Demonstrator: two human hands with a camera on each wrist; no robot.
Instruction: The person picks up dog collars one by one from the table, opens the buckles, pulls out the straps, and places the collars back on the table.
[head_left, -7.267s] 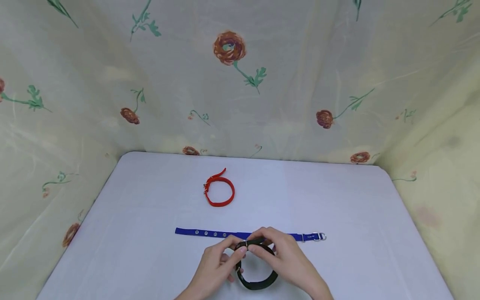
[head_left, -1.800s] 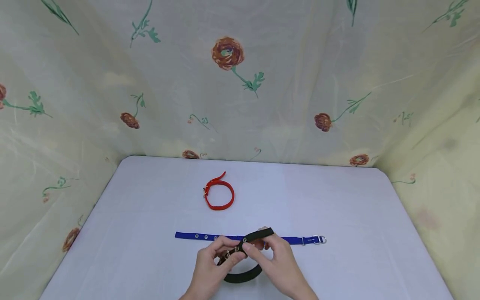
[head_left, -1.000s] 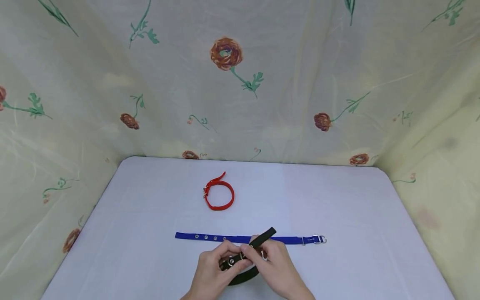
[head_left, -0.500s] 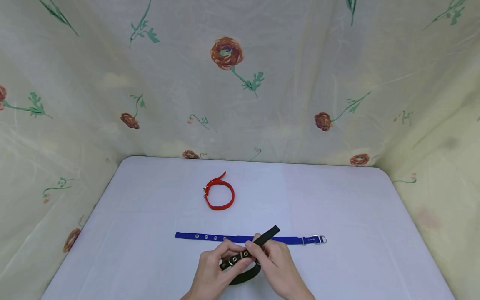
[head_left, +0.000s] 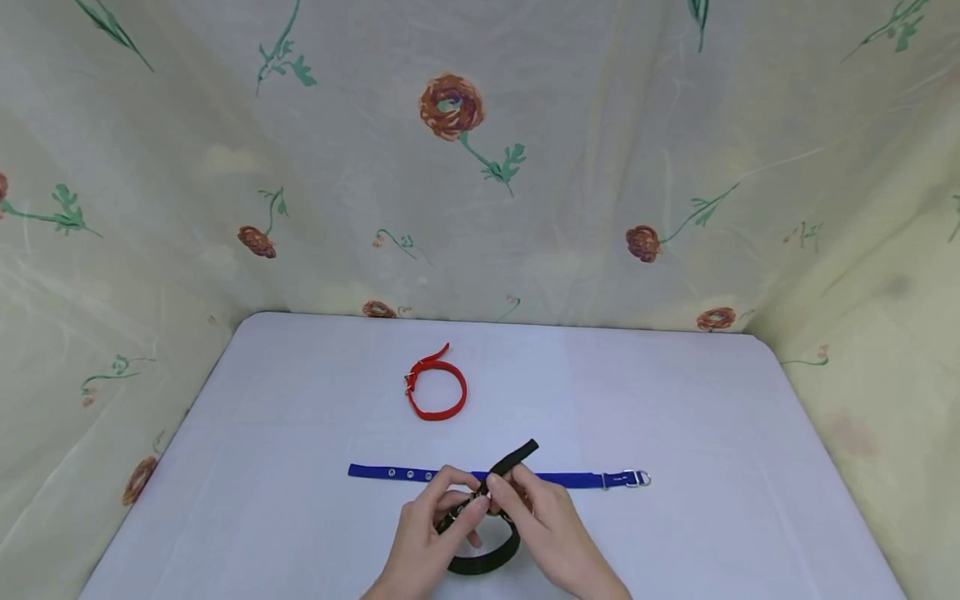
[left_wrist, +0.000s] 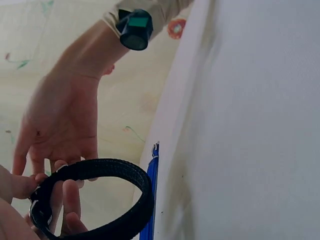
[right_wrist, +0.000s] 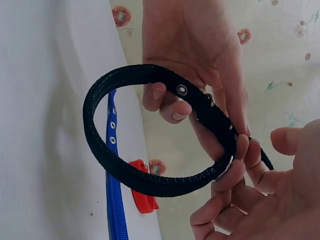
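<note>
My left hand [head_left: 423, 533] and right hand [head_left: 555, 529] hold a black pet collar [head_left: 487, 564] bent into a loop, above the near middle of the table. Left thumb and fingers pinch it at its metal fittings; the right thumb and fingers pinch the strap close by. Past the right fingertips the strap's free end points up and away. In the right wrist view, metal eyelets [right_wrist: 182, 90] show along the collar. Fingers partly hide the buckle, so how the strap sits in it is unclear.
Just beyond my hands a blue collar [head_left: 577, 480] lies stretched out flat, its metal rings at the right end. Farther back lies a red collar [head_left: 453, 410] buckled into a ring. Flowered cloth [head_left: 562, 167] surrounds the white table [head_left: 675, 400].
Since 7.3 seconds ago, the strap's free end has come to stick out beyond the right hand. Over the last half second the collar has tilted, showing more of its loop, and the tip has shifted left.
</note>
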